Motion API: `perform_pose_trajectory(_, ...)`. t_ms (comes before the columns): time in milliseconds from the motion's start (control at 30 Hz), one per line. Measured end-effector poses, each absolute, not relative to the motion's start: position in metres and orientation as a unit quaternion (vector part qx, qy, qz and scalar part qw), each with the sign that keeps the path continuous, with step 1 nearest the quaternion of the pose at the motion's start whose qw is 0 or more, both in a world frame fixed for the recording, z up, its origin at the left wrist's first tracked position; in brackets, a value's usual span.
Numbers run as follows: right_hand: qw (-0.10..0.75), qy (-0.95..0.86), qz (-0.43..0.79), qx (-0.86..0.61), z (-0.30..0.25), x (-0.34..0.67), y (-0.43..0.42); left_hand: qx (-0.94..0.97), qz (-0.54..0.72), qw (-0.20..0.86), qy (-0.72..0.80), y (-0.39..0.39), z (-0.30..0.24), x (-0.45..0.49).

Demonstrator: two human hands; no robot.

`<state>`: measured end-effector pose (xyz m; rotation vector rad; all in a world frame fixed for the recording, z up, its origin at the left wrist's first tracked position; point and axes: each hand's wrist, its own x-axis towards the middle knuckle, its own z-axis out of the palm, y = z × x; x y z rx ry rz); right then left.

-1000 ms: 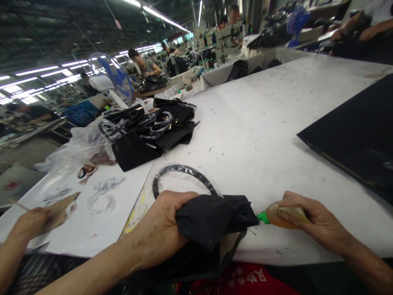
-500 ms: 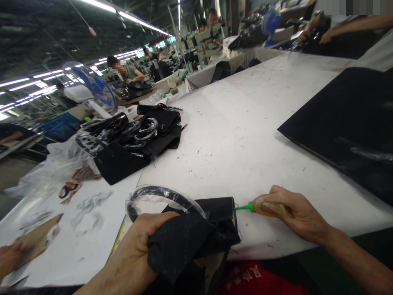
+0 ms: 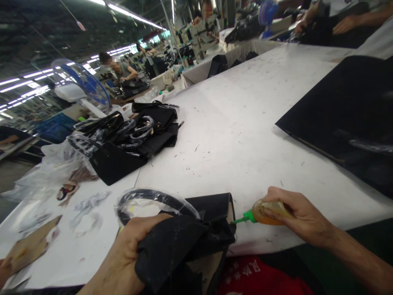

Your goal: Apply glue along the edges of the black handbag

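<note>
Near the table's front edge, my left hand (image 3: 138, 241) grips a black handbag (image 3: 211, 209) whose curved handle (image 3: 156, 194) is wrapped in clear plastic. The fingers are mostly hidden behind the bag's dark material. My right hand (image 3: 294, 213) is wrapped around a small glue bottle (image 3: 268, 211) with amber liquid in it. Its green nozzle (image 3: 244, 218) points left, the tip at the bag's right end edge, where a pale inner face shows. Whether any liquid comes out cannot be made out.
Several black bags (image 3: 135, 139) with plastic-wrapped handles lie piled on the left. A large black bag (image 3: 344, 119) lies at the right of the white table (image 3: 233, 110). Brown card (image 3: 33, 246) lies at lower left, beside another person's hand. A blue fan (image 3: 89, 82) stands behind.
The green nozzle tip has moved down along the bag's end edge. The bag has turned slightly, showing more of its pale end face. The whole view has shifted a little.
</note>
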<state>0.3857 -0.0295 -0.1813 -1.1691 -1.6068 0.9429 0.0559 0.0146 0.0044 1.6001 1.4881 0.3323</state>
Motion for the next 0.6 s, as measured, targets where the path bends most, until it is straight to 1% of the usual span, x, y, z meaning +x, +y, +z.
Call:
perform_pose_trajectory(100,0.426,-0.659,0.387,-0.484,-0.179,0.383,-0.031,0.623,0.137,0.466,0.613,0.012,0.008,0.062)
perform_pose_trajectory(233,0.456,-0.667,0.302,-0.506,-0.179,0.382,-0.032,0.618,0.122,0.483,0.608,0.01,0.007,0.062)
perform_pose_trajectory(300,0.461,-0.658,0.322,-0.501,-0.177,0.381,-0.034,0.619,0.112,0.478,0.613,0.01,0.007,0.06)
perform_pose_trajectory(400,0.442,-0.662,0.371,-0.478,-0.172,0.38,-0.037,0.619,0.1,0.468,0.623,0.009,0.006,0.058)
perform_pose_trajectory(533,0.453,-0.677,0.337,-0.472,-0.168,0.377,-0.037,0.62,0.094,0.476,0.617,0.008,0.003,0.052)
perform_pose_trajectory(600,0.45,-0.679,0.348,-0.465,-0.167,0.376,-0.037,0.632,0.096,0.476,0.604,0.009,-0.001,0.046)
